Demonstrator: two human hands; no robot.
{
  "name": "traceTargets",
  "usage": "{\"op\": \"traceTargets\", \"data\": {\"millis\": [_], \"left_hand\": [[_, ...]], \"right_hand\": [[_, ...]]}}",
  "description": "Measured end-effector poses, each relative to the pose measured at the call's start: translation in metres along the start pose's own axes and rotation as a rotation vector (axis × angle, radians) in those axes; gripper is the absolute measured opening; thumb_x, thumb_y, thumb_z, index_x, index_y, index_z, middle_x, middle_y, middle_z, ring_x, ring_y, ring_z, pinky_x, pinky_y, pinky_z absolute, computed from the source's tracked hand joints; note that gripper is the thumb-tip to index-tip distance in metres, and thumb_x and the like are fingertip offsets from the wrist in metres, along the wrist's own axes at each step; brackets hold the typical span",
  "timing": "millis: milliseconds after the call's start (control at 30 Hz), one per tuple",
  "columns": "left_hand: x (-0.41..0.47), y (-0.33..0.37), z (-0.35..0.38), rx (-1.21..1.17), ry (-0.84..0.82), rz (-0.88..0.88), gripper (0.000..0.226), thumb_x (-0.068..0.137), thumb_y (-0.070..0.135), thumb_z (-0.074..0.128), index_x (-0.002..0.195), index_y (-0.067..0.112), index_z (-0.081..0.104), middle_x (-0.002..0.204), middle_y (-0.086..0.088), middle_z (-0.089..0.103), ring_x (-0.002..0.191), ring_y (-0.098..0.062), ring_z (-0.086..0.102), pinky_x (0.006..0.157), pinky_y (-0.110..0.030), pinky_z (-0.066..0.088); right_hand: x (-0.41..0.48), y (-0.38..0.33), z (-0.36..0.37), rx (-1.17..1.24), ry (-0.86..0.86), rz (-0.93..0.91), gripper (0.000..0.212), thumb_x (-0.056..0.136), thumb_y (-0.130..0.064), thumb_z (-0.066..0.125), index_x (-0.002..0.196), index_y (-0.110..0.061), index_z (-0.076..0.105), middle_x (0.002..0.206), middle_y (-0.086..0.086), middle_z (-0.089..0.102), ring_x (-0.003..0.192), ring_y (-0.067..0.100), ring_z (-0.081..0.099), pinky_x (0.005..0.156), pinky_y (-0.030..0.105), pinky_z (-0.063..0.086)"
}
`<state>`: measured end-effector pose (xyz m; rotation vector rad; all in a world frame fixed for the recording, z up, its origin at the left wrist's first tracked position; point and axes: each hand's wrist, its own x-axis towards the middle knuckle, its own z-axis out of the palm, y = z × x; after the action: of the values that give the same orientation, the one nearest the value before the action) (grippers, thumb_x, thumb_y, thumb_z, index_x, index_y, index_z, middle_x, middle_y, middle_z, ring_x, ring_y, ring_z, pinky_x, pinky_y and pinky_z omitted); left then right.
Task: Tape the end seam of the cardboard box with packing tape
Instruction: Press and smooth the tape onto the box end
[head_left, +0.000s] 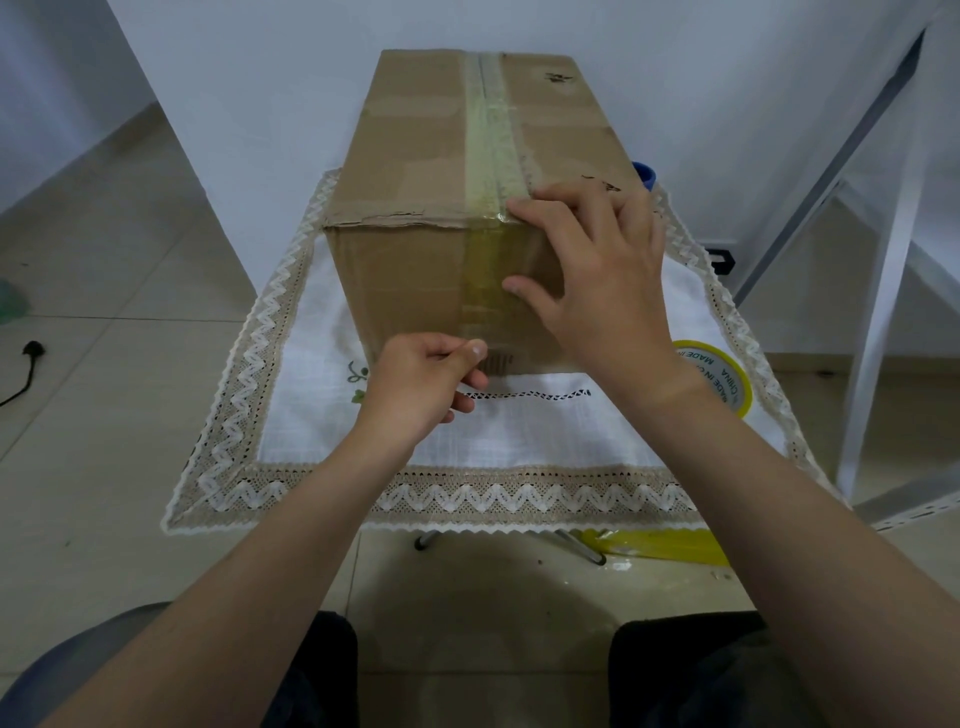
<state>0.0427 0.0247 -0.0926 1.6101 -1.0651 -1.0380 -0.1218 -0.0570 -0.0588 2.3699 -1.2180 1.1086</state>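
Cardboard box (415, 171) sits lengthwise on a small desk covered w/ a white lace-edged cloth (467, 493), near end facing the person. A strip of clear yellowish packing tape (491, 135) runs along the top centre seam, folds over the near edge and continues down the end face.

Right hand (597, 270) lies spread on the box's near right corner: fingers over the top edge beside the tape, thumb pressed on the end face just right of the strip. Not gripping anything, just flat against the cardboard.

Left hand (421, 387) is low at the bottom of the end face, thumb and forefinger pinched together at the tape's lower end; can't tell if tape is actually between them.

Tape roll (727, 374), yellow w/ printed core, lies on the cloth to the right, partly behind the right wrist. Blue object (644, 174) peeks out behind the box's right side. Yellow film scrap (660, 545) on the floor under the desk edge.
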Motion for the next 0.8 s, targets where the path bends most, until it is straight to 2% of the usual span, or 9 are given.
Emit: {"op": "traceTargets", "data": {"millis": [100, 200, 267, 367, 467, 600, 667, 800], "left_hand": [[0.001, 0.0, 0.0, 0.006, 0.002, 0.001, 0.011, 0.098, 0.031, 0.067, 0.09, 0.026, 0.072, 0.067, 0.007, 0.075, 0.051, -0.006, 0.065, 0.052, -0.022, 0.052], [0.001, 0.001, 0.0, 0.003, -0.002, 0.0, 0.011, 0.099, 0.03, 0.067, 0.089, 0.026, 0.071, 0.066, 0.007, 0.075, 0.05, -0.006, 0.065, 0.051, -0.021, 0.051], [0.001, 0.001, 0.0, 0.003, 0.0, 0.002, 0.012, 0.099, 0.03, 0.067, 0.088, 0.025, 0.071, 0.066, 0.007, 0.074, 0.05, -0.006, 0.064, 0.05, -0.021, 0.051], [0.001, 0.0, 0.001, 0.004, 0.004, 0.009, 0.012, 0.099, 0.03, 0.066, 0.089, 0.025, 0.071, 0.065, 0.008, 0.074, 0.05, -0.006, 0.064, 0.05, -0.02, 0.051], [0.001, 0.0, 0.001, 0.001, 0.007, 0.012, 0.013, 0.099, 0.03, 0.066, 0.088, 0.027, 0.071, 0.065, 0.01, 0.074, 0.05, -0.006, 0.065, 0.05, -0.021, 0.051], [0.001, -0.001, 0.002, -0.007, 0.007, 0.013, 0.013, 0.099, 0.03, 0.066, 0.087, 0.028, 0.07, 0.064, 0.01, 0.074, 0.05, -0.006, 0.064, 0.051, -0.022, 0.051], [0.001, 0.0, 0.002, -0.007, 0.008, 0.012, 0.013, 0.099, 0.03, 0.066, 0.087, 0.028, 0.07, 0.064, 0.008, 0.074, 0.05, -0.006, 0.064, 0.051, -0.022, 0.051], [0.002, 0.0, 0.002, 0.007, 0.011, 0.014, 0.014, 0.099, 0.031, 0.066, 0.086, 0.027, 0.07, 0.065, 0.008, 0.074, 0.05, -0.006, 0.065, 0.052, -0.022, 0.052]], "right_hand": [[0.003, 0.001, -0.001, 0.062, -0.003, 0.023, 0.052, 0.08, -0.045, 0.081, 0.127, -0.03, 0.066, 0.128, -0.005, 0.061, 0.115, 0.03, 0.049, 0.099, 0.041, 0.033], [0.011, 0.004, -0.002, 0.216, 0.087, 0.106, 0.026, 0.089, -0.044, 0.073, 0.112, -0.031, 0.074, 0.112, -0.01, 0.066, 0.107, 0.027, 0.049, 0.096, 0.041, 0.036], [0.013, 0.004, 0.0, 0.249, 0.131, 0.13, 0.02, 0.092, -0.041, 0.071, 0.107, -0.03, 0.076, 0.108, -0.011, 0.067, 0.104, 0.027, 0.05, 0.093, 0.038, 0.034], [0.005, 0.003, 0.004, 0.148, 0.104, 0.064, 0.027, 0.092, -0.04, 0.07, 0.116, -0.028, 0.072, 0.119, -0.007, 0.065, 0.108, 0.029, 0.051, 0.094, 0.031, 0.028], [-0.005, 0.005, 0.005, 0.072, 0.05, 0.0, 0.044, 0.09, -0.039, 0.071, 0.131, -0.026, 0.065, 0.135, -0.001, 0.06, 0.118, 0.032, 0.05, 0.105, 0.04, 0.032], [-0.009, 0.006, 0.003, 0.018, -0.003, -0.037, 0.058, 0.087, -0.039, 0.073, 0.141, -0.024, 0.056, 0.143, 0.002, 0.053, 0.125, 0.033, 0.045, 0.112, 0.047, 0.032], [-0.009, 0.005, 0.001, 0.029, -0.004, -0.027, 0.058, 0.086, -0.04, 0.073, 0.14, -0.025, 0.056, 0.143, 0.0, 0.053, 0.125, 0.031, 0.044, 0.112, 0.045, 0.031], [-0.003, -0.004, 0.003, 0.118, 0.081, 0.089, 0.041, 0.09, -0.046, 0.069, 0.127, -0.028, 0.065, 0.13, -0.005, 0.06, 0.117, 0.027, 0.048, 0.106, 0.038, 0.031]]}}
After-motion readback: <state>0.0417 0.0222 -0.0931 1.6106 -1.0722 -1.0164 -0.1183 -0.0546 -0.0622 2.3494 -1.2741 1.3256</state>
